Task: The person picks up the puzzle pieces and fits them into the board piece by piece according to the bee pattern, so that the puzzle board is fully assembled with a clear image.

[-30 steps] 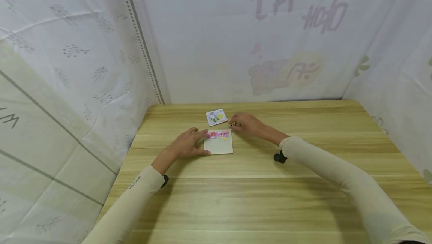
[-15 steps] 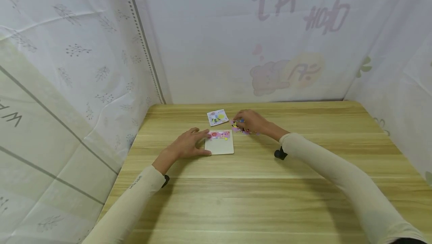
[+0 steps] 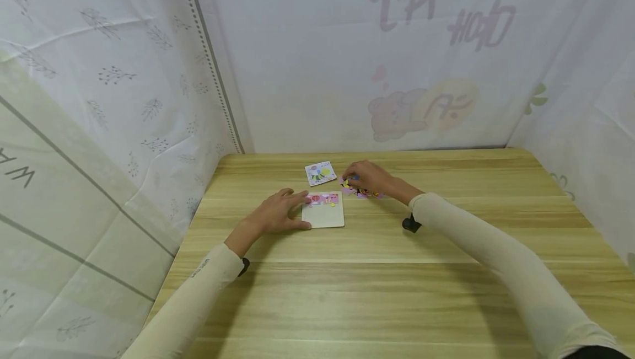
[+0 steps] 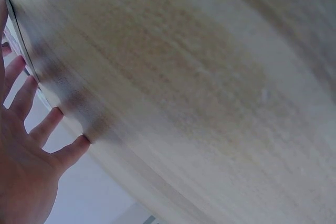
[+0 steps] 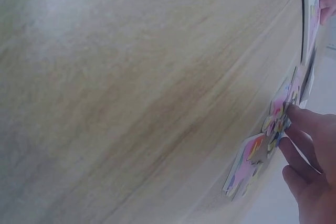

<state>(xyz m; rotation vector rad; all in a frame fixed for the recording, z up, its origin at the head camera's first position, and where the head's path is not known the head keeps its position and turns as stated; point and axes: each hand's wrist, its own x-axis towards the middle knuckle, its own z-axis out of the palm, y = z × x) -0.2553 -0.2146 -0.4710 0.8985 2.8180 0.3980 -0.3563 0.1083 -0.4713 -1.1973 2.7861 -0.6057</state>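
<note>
A white square puzzle tray (image 3: 322, 216) lies on the table, with a strip of pink puzzle pieces (image 3: 324, 199) along its far side. My left hand (image 3: 278, 211) rests at the tray's left side, fingers spread, thumb at the near corner and fingertips over the pink strip. To the right of the tray is a loose heap of puzzle pieces (image 3: 362, 192), pink, yellow and black. My right hand (image 3: 372, 178) is over this heap, its fingertips touching the pieces; in the right wrist view its fingers (image 5: 310, 124) are slightly bent and spaced apart among them.
Behind the tray lies a square picture card (image 3: 320, 173) with a bee on it. The wooden table (image 3: 347, 298) ends at a printed curtain (image 3: 307, 72) at the back, with more curtain on both sides.
My right hand has shifted slightly back and right from the tray's far right corner, and the heap of pieces has come into sight beneath it. My left hand stays on the tray.
</note>
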